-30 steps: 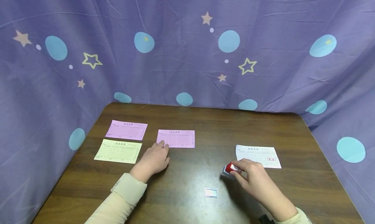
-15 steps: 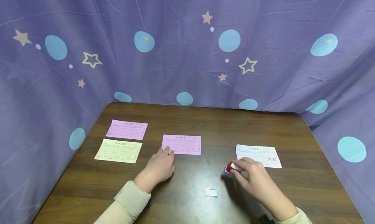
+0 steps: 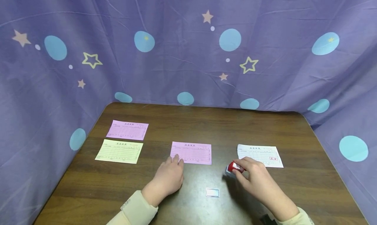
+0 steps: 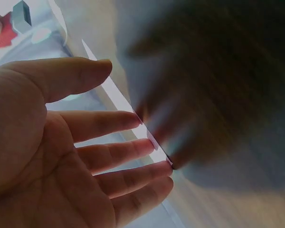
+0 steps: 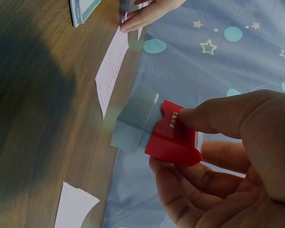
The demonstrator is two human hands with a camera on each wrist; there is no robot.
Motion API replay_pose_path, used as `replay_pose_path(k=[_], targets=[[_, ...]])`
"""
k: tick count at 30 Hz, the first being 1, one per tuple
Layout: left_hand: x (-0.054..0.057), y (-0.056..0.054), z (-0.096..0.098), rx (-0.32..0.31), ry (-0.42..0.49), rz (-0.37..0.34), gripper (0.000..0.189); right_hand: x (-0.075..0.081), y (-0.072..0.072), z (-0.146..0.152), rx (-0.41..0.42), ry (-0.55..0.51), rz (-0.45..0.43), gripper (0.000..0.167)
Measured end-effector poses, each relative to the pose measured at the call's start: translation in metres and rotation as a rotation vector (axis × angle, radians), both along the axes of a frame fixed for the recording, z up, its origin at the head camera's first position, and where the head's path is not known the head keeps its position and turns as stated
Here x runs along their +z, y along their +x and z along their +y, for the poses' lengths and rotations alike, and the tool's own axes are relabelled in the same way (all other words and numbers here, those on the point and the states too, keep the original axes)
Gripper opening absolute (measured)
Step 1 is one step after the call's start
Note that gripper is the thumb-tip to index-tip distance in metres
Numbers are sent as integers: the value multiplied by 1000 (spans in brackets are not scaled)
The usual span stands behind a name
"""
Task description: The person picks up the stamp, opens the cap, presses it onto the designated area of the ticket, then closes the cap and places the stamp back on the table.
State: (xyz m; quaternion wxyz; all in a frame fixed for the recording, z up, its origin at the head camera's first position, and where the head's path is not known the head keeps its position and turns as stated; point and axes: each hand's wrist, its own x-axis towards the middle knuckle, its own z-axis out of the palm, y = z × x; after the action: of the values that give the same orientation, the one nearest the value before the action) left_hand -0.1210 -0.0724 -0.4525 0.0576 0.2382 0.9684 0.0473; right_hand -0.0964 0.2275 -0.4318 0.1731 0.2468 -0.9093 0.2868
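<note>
With straight fingertips my left hand [image 3: 168, 177] presses on the near edge of a pink printed slip [image 3: 192, 152] at the middle of the table. In the left wrist view the fingers [image 4: 118, 154] lie extended against that slip. Between thumb and fingers, my right hand [image 3: 259, 179] grips a red stamp [image 3: 235, 167] with a grey-blue translucent base, held above the table; gold lettering marks its side in the right wrist view. Behind this hand lies a white slip [image 3: 256, 153] bearing a red stamped box, partly covered by the fingers.
At the left lie another pink slip [image 3: 127, 130] and a yellow-green slip [image 3: 119, 151]. A small flat rectangular piece [image 3: 212, 192], probably the stamp's cap, sits between the hands. A purple patterned curtain [image 3: 188, 55] borders the brown wooden table [image 3: 218, 123].
My left hand has slid the middle pink slip to the right and nearer to me. The right hand has stayed nearly still with the stamp.
</note>
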Motion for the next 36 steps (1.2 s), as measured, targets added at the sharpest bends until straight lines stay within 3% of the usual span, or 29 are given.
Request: replay_pose_path(k=[18, 28, 36], targets=[[0, 22, 18, -39, -52, 19, 56, -5, -2, 0, 7, -4, 0, 24], [5, 14, 15, -76, -21, 19, 53, -4, -6, 2, -7, 2, -4, 24], [-3, 21, 15, -94, -43, 28, 55, -9, -6, -1, 16, -6, 22, 28]])
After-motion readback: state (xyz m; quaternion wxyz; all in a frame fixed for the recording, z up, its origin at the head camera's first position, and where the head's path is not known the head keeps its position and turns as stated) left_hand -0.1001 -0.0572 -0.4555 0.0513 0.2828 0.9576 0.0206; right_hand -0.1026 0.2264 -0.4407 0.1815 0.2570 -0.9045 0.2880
